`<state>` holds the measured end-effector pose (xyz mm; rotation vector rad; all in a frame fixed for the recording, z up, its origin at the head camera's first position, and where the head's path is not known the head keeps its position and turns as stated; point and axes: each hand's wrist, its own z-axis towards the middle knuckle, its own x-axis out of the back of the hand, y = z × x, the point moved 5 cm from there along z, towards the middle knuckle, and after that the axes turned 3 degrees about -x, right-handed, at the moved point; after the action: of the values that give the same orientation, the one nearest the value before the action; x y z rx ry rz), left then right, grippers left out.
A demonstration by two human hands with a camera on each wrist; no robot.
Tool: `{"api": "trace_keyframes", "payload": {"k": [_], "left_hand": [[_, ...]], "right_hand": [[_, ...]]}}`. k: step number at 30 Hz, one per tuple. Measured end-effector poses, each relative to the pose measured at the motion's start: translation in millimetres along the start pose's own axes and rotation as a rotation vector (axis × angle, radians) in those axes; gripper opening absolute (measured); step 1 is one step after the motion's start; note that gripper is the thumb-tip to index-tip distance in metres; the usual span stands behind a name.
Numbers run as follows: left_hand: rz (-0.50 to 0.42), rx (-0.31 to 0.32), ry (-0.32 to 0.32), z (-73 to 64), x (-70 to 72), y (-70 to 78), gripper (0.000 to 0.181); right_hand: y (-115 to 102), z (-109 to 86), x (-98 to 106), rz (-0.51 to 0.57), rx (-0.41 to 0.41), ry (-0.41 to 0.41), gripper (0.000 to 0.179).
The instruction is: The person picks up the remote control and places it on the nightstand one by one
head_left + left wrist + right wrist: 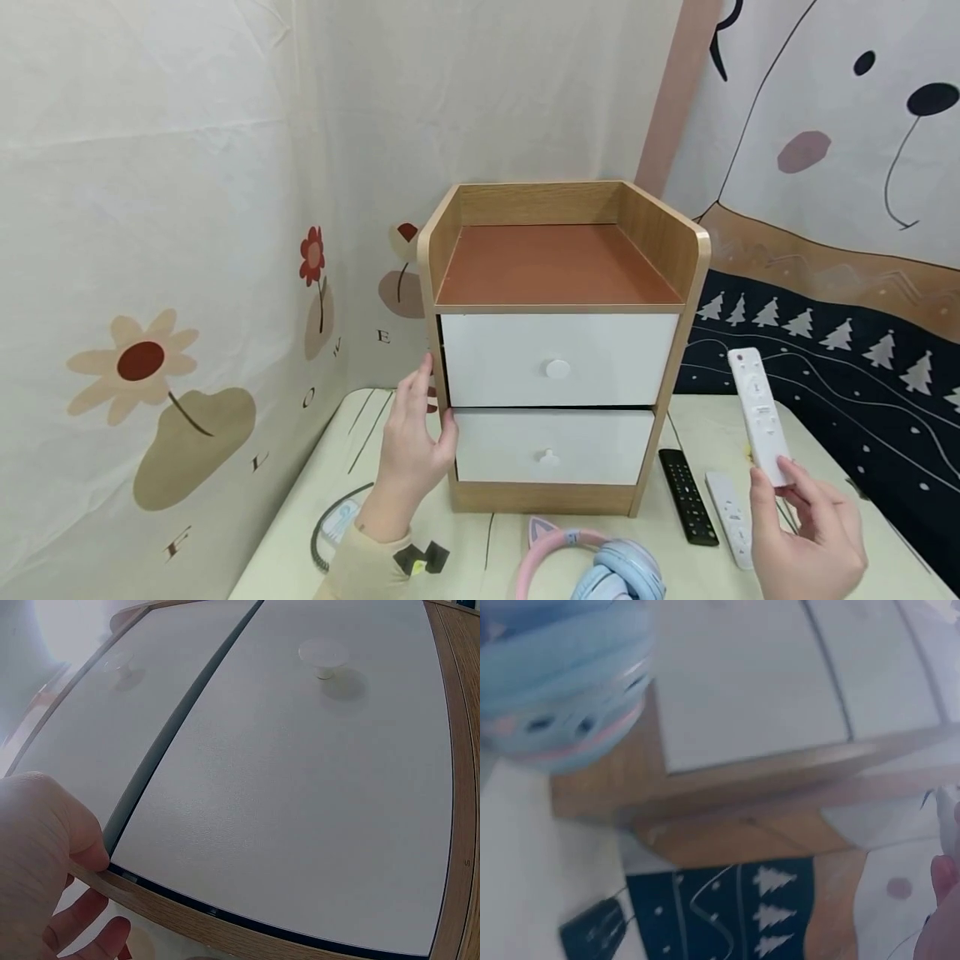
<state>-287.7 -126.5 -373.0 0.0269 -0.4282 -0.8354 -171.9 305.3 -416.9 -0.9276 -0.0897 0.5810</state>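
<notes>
A small wood-framed cabinet [566, 498] stands on the table, with two white drawers, an upper drawer [495, 358] and a lower drawer [495, 450], each with a round white knob. At its left side is my left hand [416, 442], fingers extended along the side panel and thumb touching the front edge; the left wrist view shows the thumb [82, 832] by the gap between the drawers. My right hand [813, 533] pinches the lower end of a white remote control [757, 408], raised and tilted above the table. In the right wrist view that hand [941, 922] is mostly cut off.
A black remote [686, 497] and another white remote [729, 518] lie right of the cabinet. Pink and blue cat-ear headphones [618, 571] sit in front. Beside my left forearm is a dark cable [318, 533]. Printed fabric [187, 208] hangs behind the table.
</notes>
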Motion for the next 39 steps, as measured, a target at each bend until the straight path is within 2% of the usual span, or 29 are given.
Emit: {"api": "trace_keyframes", "payload": {"k": [5,10,13,16,20,23,27,33,39], "left_hand": [[-0.003,0.002,-0.008,-0.2,-0.8,0.0,0.091],[-0.003,0.0,-0.011,1.4,-0.9,0.3,0.09],[-0.002,-0.005,-0.005,2.4,-0.4,0.4,0.091],[0.006,-0.002,-0.005,2.5,0.5,0.0,0.091],[0.011,0.005,-0.001,1.9,2.7,-0.2,0.092],[0.013,0.004,0.004,1.8,3.9,0.3,0.092],[0.004,0.0,-0.005,2.1,2.8,1.3,0.091],[-0.019,0.016,-0.015,1.5,1.2,1.5,0.089],[-0.011,-0.006,0.003,0.3,1.0,1.4,0.091]], "right_hand": [[-35,-0.7,-8,0.329,0.084,0.011,0.034],[-68,4.0,-24,0.402,0.21,-0.081,0.032],[-83,9.3,-40,0.337,0.321,-0.159,0.03],[-96,14.4,-57,0.229,0.406,-0.241,0.031],[-109,20.0,-78,0.084,0.471,-0.345,0.032],[-118,23.3,-92,0.045,0.506,-0.399,0.038],[-131,26.2,-105,0.024,0.538,-0.444,0.037],[-151,29.0,-121,-0.059,0.536,-0.493,0.042],[-169,31.1,-140,-0.081,0.6,-0.491,0.043]]}}
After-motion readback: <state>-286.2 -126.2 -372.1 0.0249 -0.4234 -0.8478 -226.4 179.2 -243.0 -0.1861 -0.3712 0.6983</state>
